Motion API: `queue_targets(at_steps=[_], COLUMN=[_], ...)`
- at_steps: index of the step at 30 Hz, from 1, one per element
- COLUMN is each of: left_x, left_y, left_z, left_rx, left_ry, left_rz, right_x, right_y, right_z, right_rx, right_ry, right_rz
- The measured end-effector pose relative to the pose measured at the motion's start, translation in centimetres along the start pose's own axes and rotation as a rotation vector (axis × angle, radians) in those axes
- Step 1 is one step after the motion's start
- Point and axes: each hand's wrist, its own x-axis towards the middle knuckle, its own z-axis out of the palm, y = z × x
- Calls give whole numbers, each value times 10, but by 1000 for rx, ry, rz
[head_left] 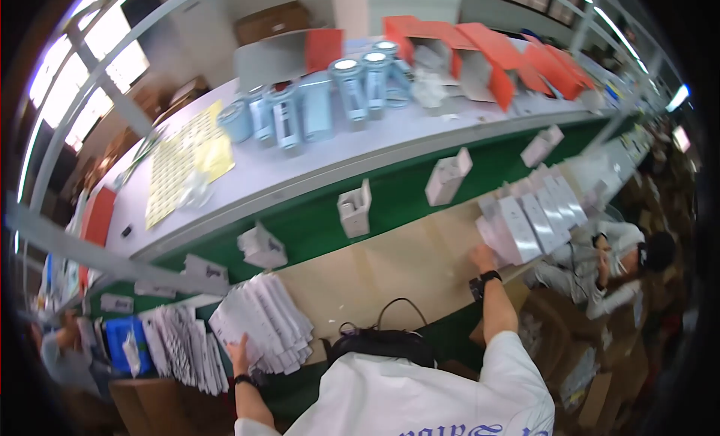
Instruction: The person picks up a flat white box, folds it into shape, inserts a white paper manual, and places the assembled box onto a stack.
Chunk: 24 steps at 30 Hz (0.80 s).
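"Head view is on my screen, far away from the bench [375, 275]. Where do you find the left hand [238, 353]?"

"I see it at the left pile [266, 320], which is of white cartons leaning in a fan. Its fingers touch the near left side, but I cannot tell if they are clamped on a carton."

"And the right hand [482, 256]?"

"It is at the left edge of the right pile [525, 222], also of white cartons. From my place I cannot tell whether its fingers are apart, together or clamped on something. The 2 wrists wear dark bands."

"What is around these 2 piles?"

"The tan bench lies between them. Behind it I see a green strip [401, 211] with small open boxes [355, 215] standing along it. On the shelf [375, 147] above are blue containers [315, 106], a yellow sheet [176, 166] and red boxes [499, 53]."

"Is another person near?"

"Yes, a co-worker [619, 263] sits just beside the right pile."
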Motion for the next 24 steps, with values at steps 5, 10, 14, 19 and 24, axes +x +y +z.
queue_targets(at_steps=[5,10,14,19,24], left_x=[22,2,-20,-18,-24], left_y=[-26,5,55,55,66], left_z=[-6,-9,1,-1,-4], left_rx=[225,309,451,316,379], left_ry=[174,133,5,-43,-103], left_rz=[-106,-279,-342,-318,-224], right_x=[-38,-84,-108,-107,-130], right_y=[-16,-69,-96,-130,-180], right_z=[34,24,11,-3,-32], right_rx=[107,230,241,268,430], right_ry=[106,-245,-166,-169,-205], right_rz=[-304,-175,-284,-392,-480])
